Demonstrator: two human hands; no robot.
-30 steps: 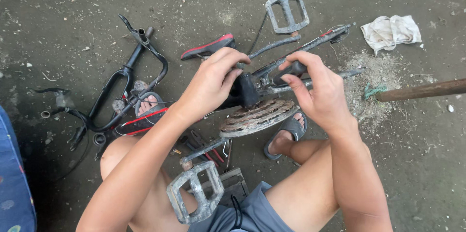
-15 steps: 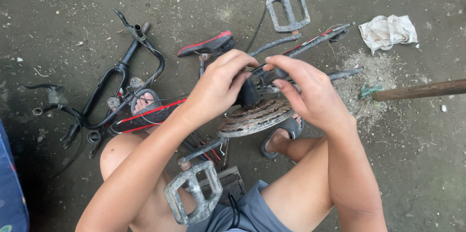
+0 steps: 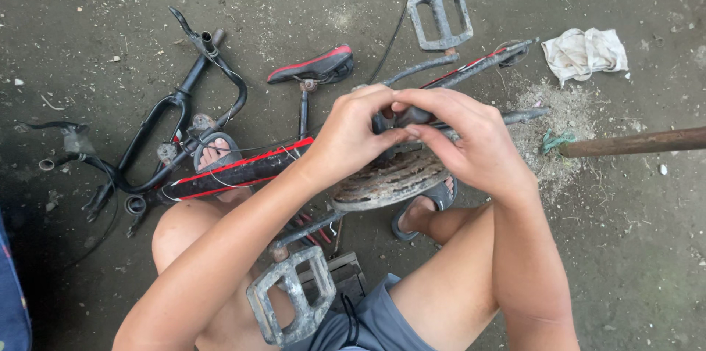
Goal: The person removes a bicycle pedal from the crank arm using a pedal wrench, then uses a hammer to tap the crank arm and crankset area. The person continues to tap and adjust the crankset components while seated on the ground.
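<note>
A small black and red bicycle frame [image 3: 243, 167] lies on its side on the concrete. Both hands meet over its crank area. My left hand [image 3: 353, 134] pinches a small dark part at the crank hub [image 3: 412, 116], fingers curled. My right hand [image 3: 471, 138] closes on the same dark part from the right. Just below the hands lies the rusty chainring [image 3: 382, 182]. One grey pedal [image 3: 290, 303] sits near my knee, the other grey pedal [image 3: 440, 16] points away at the top. What the fingers hold is mostly hidden.
A black and red saddle [image 3: 312, 66] and the handlebars [image 3: 184, 112] lie to the left. A crumpled white rag [image 3: 586, 53] rests at the upper right. A rusty brown rod [image 3: 636, 142] enters from the right edge. My feet in sandals [image 3: 423, 208] sit under the frame.
My right hand has moved left and closed in over the crank hub until both hands touch. The left hand has stayed on the hub, fingers tightening.
</note>
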